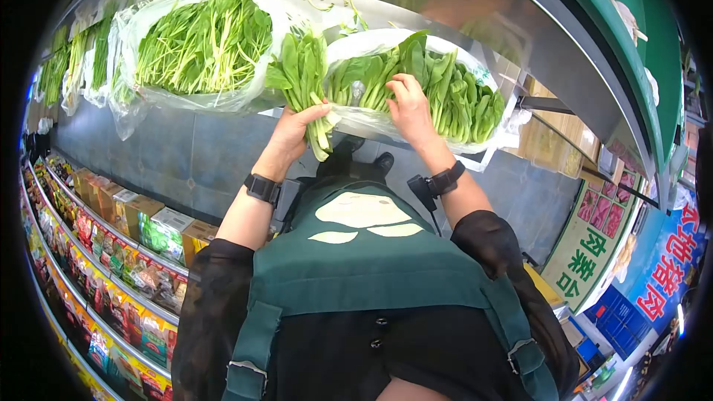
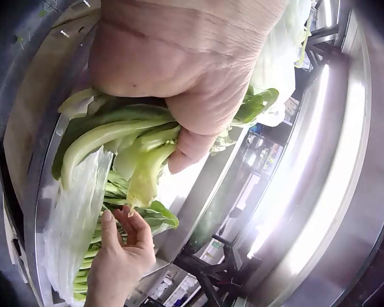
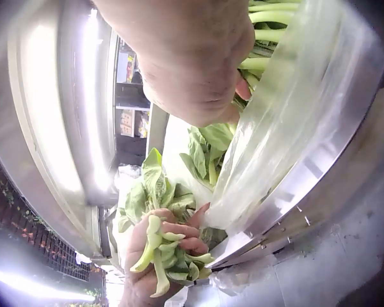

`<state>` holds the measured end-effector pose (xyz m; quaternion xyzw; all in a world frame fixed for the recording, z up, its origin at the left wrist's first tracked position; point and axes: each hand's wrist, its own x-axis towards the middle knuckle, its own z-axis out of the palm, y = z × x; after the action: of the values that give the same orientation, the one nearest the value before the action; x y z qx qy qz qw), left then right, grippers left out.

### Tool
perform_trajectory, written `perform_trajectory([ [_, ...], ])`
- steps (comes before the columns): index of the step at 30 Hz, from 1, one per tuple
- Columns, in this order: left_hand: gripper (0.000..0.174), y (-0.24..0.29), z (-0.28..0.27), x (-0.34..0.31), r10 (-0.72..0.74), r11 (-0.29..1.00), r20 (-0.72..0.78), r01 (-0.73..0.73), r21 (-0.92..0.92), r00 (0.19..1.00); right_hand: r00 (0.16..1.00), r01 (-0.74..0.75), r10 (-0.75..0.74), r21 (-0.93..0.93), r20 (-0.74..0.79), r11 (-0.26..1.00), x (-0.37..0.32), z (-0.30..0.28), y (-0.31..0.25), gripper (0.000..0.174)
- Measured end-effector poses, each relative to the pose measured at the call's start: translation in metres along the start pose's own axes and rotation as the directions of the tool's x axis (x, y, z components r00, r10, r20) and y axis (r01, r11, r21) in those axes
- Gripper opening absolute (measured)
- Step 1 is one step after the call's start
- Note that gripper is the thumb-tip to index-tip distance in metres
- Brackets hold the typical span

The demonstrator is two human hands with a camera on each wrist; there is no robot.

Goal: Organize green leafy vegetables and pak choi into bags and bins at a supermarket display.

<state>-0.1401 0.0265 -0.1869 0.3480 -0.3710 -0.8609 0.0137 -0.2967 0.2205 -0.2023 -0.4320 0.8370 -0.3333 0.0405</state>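
Note:
My left hand grips a bunch of leafy greens around its stems, leaves pointing away from me. The same bunch shows its pale stem ends under the palm in the left wrist view. My right hand is over the open plastic bag of greens on the right, fingers bent at the leaves; in the right wrist view its fingertips are mostly hidden behind the hand, so what they hold is unclear. In that view the left hand is curled round the bunch beside the clear bag.
A larger bag of thin-stemmed greens lies left on the metal shelf, with more bagged greens beyond. Loose leaves lie behind the held bunch. Packaged goods fill shelves at lower left. A green sign stands at right.

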Motion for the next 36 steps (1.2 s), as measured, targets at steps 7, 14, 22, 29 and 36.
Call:
perform_trajectory([
  [7, 0.033, -0.005, 0.011, -0.004, 0.024, 0.996, 0.016, -0.023, -0.091, 1.000, 0.981, 0.138, -0.133, -0.023, 0.138, 0.990, -0.003, 0.013, -0.006, 0.019],
  [14, 0.038, -0.003, 0.036, -0.011, 0.010, 0.996, 0.152, 0.004, -0.087, 0.988, 0.987, 0.030, -0.004, -0.158, 0.158, 0.987, -0.022, 0.000, 0.017, 0.012],
  [22, 0.024, -0.030, 0.046, 0.012, -0.090, 0.995, 0.130, 0.093, -0.018, 0.987, 0.917, -0.321, 0.346, -0.146, 0.201, 0.936, -0.015, 0.022, -0.018, 0.021],
  [29, 0.026, -0.031, 0.047, 0.020, -0.125, 0.992, 0.155, 0.121, 0.038, 0.980, 0.687, -0.711, 0.681, 0.044, 0.254, 0.701, -0.003, 0.036, -0.015, 0.064],
  [36, 0.018, 0.000, 0.026, 0.008, -0.264, 0.933, 0.370, 0.333, -0.136, 0.891, 0.590, -0.780, 0.691, 0.515, 0.418, 0.355, 0.002, 0.010, -0.026, 0.079],
])
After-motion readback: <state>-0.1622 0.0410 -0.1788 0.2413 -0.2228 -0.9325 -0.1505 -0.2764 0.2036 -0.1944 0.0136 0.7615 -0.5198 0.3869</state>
